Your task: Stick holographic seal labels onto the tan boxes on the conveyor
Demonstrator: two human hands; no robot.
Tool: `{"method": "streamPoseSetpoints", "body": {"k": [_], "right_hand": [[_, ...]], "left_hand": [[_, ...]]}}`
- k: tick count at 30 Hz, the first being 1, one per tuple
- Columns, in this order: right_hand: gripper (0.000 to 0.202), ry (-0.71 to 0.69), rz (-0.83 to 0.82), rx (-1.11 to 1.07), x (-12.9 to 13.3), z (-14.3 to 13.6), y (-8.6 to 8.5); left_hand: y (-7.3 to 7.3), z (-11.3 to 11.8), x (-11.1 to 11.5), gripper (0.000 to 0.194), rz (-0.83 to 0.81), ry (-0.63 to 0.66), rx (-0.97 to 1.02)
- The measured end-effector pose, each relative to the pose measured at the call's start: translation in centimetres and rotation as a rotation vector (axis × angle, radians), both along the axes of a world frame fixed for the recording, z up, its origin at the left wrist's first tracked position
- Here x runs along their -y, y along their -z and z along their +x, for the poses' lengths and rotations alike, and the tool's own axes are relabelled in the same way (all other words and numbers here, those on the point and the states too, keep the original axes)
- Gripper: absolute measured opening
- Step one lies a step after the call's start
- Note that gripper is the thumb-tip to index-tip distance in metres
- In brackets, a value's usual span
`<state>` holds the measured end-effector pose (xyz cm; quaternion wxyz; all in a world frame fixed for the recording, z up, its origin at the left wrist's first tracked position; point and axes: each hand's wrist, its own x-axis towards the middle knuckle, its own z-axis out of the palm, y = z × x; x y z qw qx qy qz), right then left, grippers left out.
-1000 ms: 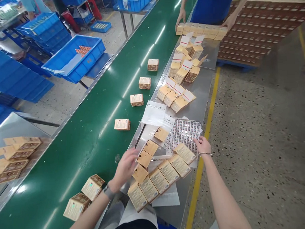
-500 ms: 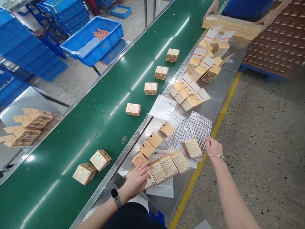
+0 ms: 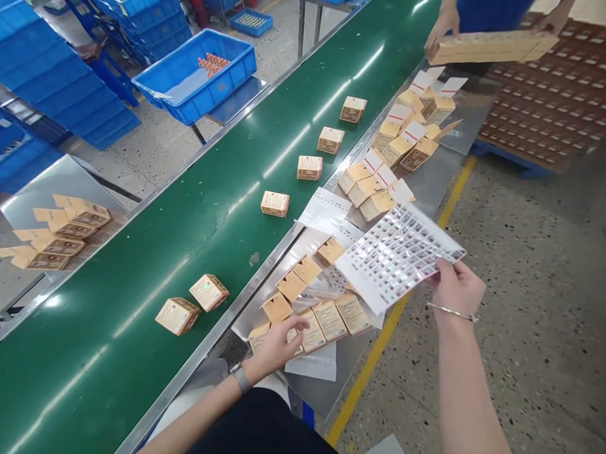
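Note:
My right hand pinches a sheet of small stickers by its lower right corner. The sheet is lifted and tilted above the metal side table, hiding part of what lies beneath. My left hand is over a row of small cartons, its fingers bent and partly curled; whether it touches a carton I cannot tell. Just behind that row stand several cartons with brown flaps. A white sheet lies at the belt-side edge, and another white sheet sticks out under the row.
A green conveyor belt runs diagonally, carrying several closed cartons. Open cartons with raised flaps stand farther up the table. Across it, a co-worker's hands hold a long row of cartons. A blue bin is beyond the belt.
My right hand has raised the sticker sheet off the table and drawn it rightward. My left hand's fingers have curled. The co-worker has lifted the carton row. Belt cartons appear shifted slightly as the view moved.

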<state>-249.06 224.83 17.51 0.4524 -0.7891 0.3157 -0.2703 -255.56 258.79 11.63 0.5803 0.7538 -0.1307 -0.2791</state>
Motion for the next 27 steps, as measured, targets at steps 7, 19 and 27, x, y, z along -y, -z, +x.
{"method": "streamPoseSetpoints", "body": {"k": [7,19,27], "right_hand": [[0.034,-0.344,0.466,-0.239,-8.0,-5.5,-3.9],[0.057,-1.267,-0.068,-0.434,-23.0,-5.1,-5.4],[0.036,-1.148,-0.709,0.412,-37.1,-10.4,-7.7]], "left_hand": [[-4.1,4.6,-2.9,0.058,-0.421,-0.192,-0.458],[-8.9,1.5,-14.7,0.046,-0.518,-0.639,-0.180],[-8.5,-10.2,-24.0,0.055,-0.540,-0.857,-0.106]]}}
